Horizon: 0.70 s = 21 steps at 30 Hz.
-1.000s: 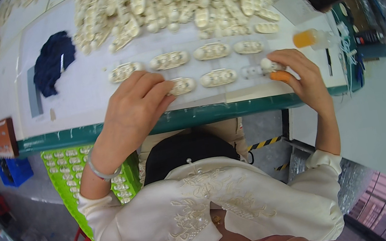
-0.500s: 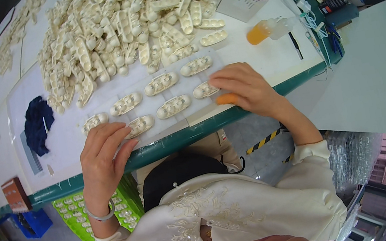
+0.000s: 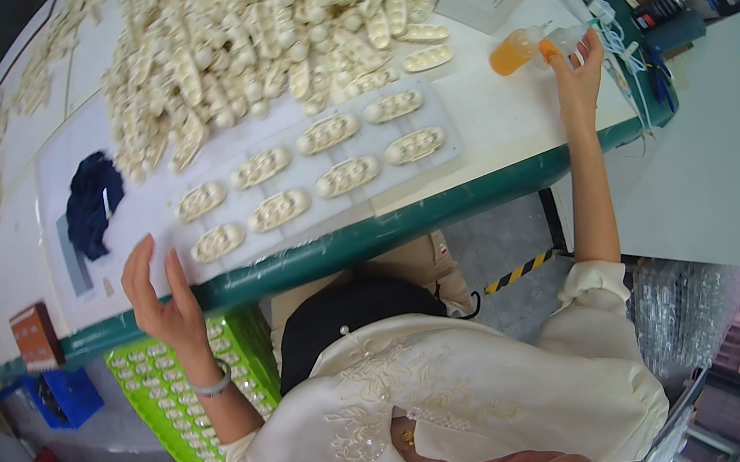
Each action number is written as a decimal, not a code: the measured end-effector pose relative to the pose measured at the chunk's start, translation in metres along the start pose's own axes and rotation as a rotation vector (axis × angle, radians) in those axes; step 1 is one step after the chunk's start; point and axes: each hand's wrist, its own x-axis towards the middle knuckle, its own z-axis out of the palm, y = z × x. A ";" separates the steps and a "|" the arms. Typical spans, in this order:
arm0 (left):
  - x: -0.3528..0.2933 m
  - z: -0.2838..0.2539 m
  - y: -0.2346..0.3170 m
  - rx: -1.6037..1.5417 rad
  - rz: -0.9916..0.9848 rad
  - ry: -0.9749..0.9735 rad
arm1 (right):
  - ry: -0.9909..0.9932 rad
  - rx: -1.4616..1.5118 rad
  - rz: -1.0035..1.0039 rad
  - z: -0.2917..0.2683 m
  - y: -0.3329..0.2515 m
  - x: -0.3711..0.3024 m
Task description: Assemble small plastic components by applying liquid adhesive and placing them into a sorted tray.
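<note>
While the left hand (image 3: 166,307) spreads empty at nine o'clock, the right hand (image 3: 575,77) (orange thumb cot (image 3: 549,54)) grips a clear bottle (image 3: 565,37) at two.

Pods (image 3: 348,174) are cream, the tape (image 3: 519,272) yellow-and-black striped.

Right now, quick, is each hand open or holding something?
Left hand: open, holding nothing, near the green table edge.
Right hand: at the clear bottle; whether it grips it cannot be told.
</note>
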 end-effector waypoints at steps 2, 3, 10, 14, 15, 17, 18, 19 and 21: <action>-0.013 0.004 -0.020 0.014 -0.109 0.090 | -0.215 -0.035 0.112 0.005 -0.008 -0.003; -0.016 0.005 -0.027 0.005 -0.214 0.181 | -0.235 -0.021 0.111 0.008 -0.004 -0.003; -0.010 0.010 -0.032 0.048 -0.181 0.269 | -0.164 0.061 -0.032 0.011 0.042 0.014; -0.007 0.016 -0.040 0.124 -0.110 0.258 | -0.108 -0.103 -0.065 0.026 0.061 0.034; -0.008 0.015 -0.044 0.194 -0.066 0.276 | -0.090 -0.184 -0.072 0.029 0.060 0.035; -0.010 0.013 -0.053 0.192 -0.042 0.254 | -0.120 0.133 0.009 0.032 0.016 0.017; -0.007 0.016 -0.056 0.204 -0.025 0.244 | -0.105 0.153 -0.009 0.030 0.017 0.015; -0.005 0.017 -0.058 0.217 -0.007 0.235 | -0.089 0.175 -0.027 0.026 0.021 0.015; -0.003 0.017 -0.062 0.206 -0.005 0.190 | -0.388 0.637 0.143 0.004 0.024 0.022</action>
